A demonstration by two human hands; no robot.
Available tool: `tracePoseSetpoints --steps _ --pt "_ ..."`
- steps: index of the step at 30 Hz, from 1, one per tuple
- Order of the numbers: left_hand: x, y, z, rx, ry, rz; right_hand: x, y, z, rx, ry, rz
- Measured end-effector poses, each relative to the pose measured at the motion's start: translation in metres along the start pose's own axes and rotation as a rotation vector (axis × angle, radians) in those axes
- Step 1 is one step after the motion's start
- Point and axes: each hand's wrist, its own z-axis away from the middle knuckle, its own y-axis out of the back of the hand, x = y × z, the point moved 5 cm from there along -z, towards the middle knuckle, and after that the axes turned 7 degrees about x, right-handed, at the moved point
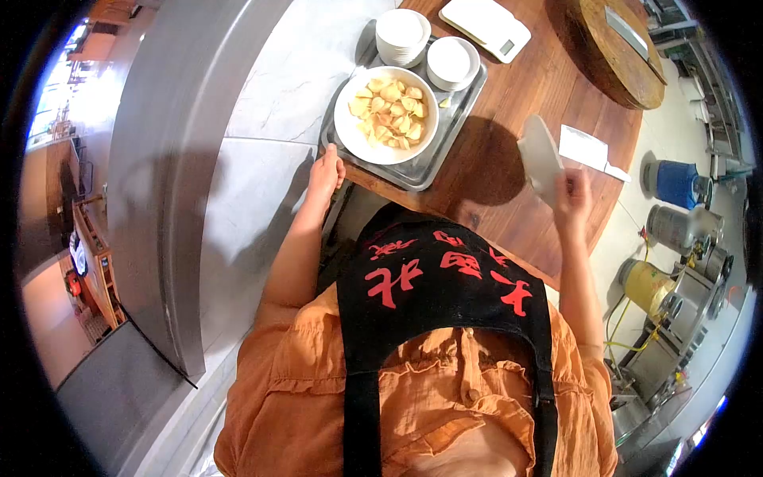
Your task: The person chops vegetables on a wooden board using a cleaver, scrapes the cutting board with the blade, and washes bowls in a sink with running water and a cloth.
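Observation:
A grey metal tray [426, 172] lies on the wooden table. My left hand [324, 173] is at its near left corner, fingers curled and the thumb on the rim. On the tray stands a large white bowl [341, 127] filled with pale yellow, sliced pieces [391, 111] that look like potato. To the right, my right hand [574, 193] grips a white plate [540, 157] by its edge. The plate is tilted up, seen nearly side-on, above the table. Just beyond that hand lies a cleaver [582, 146] with a pale handle.
Stacked white bowls [400, 30] and smaller white dishes [450, 62] sit on the tray's far part. A white kitchen scale [486, 25] and a round chopping board [596, 48] with a knife [628, 33] are farther back. Gas cylinders [648, 285] stand right of the table [509, 238].

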Motion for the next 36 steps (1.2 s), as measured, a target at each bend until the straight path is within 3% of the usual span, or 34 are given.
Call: tracePoseSetpoints --steps 3,5,9,10,13,17,19,22,25,26,27,29,30,34,36 --pt "0.004 -0.016 -0.007 -0.03 0.105 -0.182 -0.004 -0.029 0.027 -0.033 0.231 0.298" --pt "0.011 -0.025 -0.014 -0.103 0.084 -0.3 -0.009 -0.049 0.045 -0.168 0.35 0.338" --pt "0.013 -0.035 -0.026 -0.156 0.194 -0.291 -0.001 -0.077 0.075 -0.371 0.4 0.367" --pt "0.011 -0.036 -0.03 -0.153 0.224 -0.275 -0.015 -0.079 0.076 -0.333 0.41 0.36" --pt "0.01 -0.036 -0.029 -0.126 0.235 -0.205 -0.037 -0.1 0.057 -0.307 0.339 0.199" --pt "0.015 -0.039 0.017 -0.212 0.241 -0.054 -0.058 -0.135 0.026 -0.557 -0.179 -0.092" --pt "0.021 -0.044 0.04 -0.239 0.207 -0.022 -0.06 -0.151 0.026 -0.747 -0.429 -0.383" --pt "0.035 -0.061 0.045 -0.283 0.041 -0.045 -0.067 -0.142 0.023 -0.64 -0.315 -0.388" --pt "0.073 -0.067 0.052 -0.189 -0.456 -0.235 -0.084 -0.123 0.011 -0.408 -0.132 -0.225" --pt "0.095 -0.069 0.07 -0.098 -0.666 -0.058 -0.107 -0.108 0.007 -0.291 0.026 -0.184" --pt "0.095 -0.072 0.064 -0.106 -0.572 -0.082 -0.112 -0.104 0.006 -0.221 0.061 -0.208" --pt "0.086 -0.07 0.053 -0.131 -0.364 -0.155 -0.09 -0.12 -0.002 -0.345 -0.165 -0.119" --pt "0.067 -0.069 0.032 -0.191 -0.146 -0.283 -0.061 -0.14 -0.001 -0.375 -0.346 -0.166" --pt "0.052 -0.069 0.033 -0.186 -0.092 -0.286 -0.038 -0.157 0.019 -0.418 -0.412 -0.301" --pt "0.062 -0.065 0.042 -0.151 -0.351 -0.275 -0.051 -0.145 0.021 -0.338 -0.298 -0.247"
